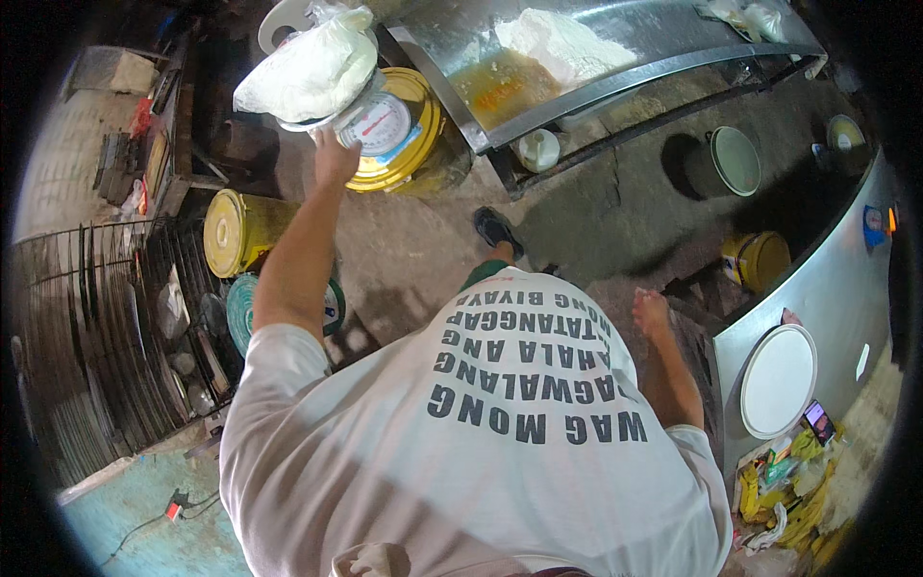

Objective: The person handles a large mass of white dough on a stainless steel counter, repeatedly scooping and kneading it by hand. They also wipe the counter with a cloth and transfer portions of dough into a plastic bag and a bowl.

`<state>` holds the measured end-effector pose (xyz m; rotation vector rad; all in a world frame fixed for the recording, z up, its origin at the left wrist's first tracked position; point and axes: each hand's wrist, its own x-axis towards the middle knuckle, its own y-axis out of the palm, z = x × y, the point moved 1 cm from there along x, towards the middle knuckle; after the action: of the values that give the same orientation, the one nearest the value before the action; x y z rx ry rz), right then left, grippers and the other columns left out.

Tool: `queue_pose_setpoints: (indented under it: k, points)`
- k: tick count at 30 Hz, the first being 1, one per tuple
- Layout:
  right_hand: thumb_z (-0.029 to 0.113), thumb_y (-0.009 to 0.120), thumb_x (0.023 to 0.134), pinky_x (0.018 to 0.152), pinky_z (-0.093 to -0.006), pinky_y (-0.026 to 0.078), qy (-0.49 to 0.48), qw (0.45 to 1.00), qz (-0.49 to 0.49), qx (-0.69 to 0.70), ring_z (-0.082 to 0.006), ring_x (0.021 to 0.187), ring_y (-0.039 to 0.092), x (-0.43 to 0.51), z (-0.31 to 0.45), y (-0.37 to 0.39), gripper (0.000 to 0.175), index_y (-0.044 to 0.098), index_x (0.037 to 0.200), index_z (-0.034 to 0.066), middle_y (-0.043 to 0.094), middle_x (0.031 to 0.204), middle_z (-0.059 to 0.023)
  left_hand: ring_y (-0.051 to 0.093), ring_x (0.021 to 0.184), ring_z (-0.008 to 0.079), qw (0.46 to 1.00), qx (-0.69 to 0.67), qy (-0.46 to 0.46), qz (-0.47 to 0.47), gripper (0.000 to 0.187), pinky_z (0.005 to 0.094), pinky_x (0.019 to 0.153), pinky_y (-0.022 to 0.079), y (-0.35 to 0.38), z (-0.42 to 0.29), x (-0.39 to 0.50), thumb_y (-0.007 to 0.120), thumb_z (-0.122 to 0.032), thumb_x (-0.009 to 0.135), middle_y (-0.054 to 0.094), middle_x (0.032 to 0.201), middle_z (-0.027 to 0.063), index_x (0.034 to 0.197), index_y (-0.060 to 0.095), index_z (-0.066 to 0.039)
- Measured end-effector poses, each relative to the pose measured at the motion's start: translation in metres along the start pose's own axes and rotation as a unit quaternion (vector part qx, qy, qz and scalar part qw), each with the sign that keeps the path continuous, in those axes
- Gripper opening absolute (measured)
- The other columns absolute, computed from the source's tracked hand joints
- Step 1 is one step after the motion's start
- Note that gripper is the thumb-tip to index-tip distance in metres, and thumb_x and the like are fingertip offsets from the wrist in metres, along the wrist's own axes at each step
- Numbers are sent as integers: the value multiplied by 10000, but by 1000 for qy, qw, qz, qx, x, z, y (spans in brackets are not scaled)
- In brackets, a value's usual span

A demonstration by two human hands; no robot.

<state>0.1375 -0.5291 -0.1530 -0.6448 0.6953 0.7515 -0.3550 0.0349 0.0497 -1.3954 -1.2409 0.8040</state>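
Note:
My left hand (pixel 336 160) reaches forward to a dial scale (pixel 375 124), its fingers at the rim of the scale's pan; how firmly they hold it, I cannot tell. On the pan rests a clear plastic bag of white powder (pixel 310 68). The scale stands on the yellow lid of a large bucket (pixel 433 137). My right hand (pixel 650 311) hangs at my side with its fingers curled, away from any object. Ahead, a metal worktable (pixel 447 36) bears a heap of white powder (pixel 570 43) beside a yellow-orange wet patch (pixel 505 83).
A yellow lidded bucket (pixel 227 232) and a metal rack (pixel 86 324) stand left. On the right are a round-topped container (pixel 735 162), another yellow bucket (pixel 764 261) and a metal table (pixel 851 288) with a white round lid (pixel 779 381) and a phone (pixel 819 422).

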Motion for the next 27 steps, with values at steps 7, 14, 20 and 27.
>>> queue_pose_setpoints:
  k: [7,14,20,27]
  points:
    - [245,528,964,619,-353,482,4,998,56,-23,-167,724,578,29,20,17,178,652,1037,139,614,860,-19,412,1375,423,968,-30,-107,225,623,471,1182,306,45,27,-195,627,-232,894,373,1518,230,1477,442,-114]
    - [341,640,927,698,-359,502,-90,992,74,-51,-185,817,623,13,121,82,337,685,1106,58,659,912,-53,588,1203,394,872,-20,-315,374,543,451,997,478,67,97,-345,648,-300,875,629,1279,231,1365,561,-82]
    - [390,635,940,814,-384,519,-382,906,112,-143,-268,918,687,-30,355,218,445,698,1103,-19,729,997,-171,602,1173,416,845,-206,-411,272,605,461,994,484,66,89,-276,638,-385,903,623,1286,258,1406,524,-68]
    - [562,597,918,841,-386,501,-458,859,206,-101,-262,935,684,-123,566,403,614,714,1028,-31,726,977,-197,587,1231,368,899,-336,-264,100,615,423,1031,461,67,70,-111,641,-363,923,574,1353,274,1398,507,4]
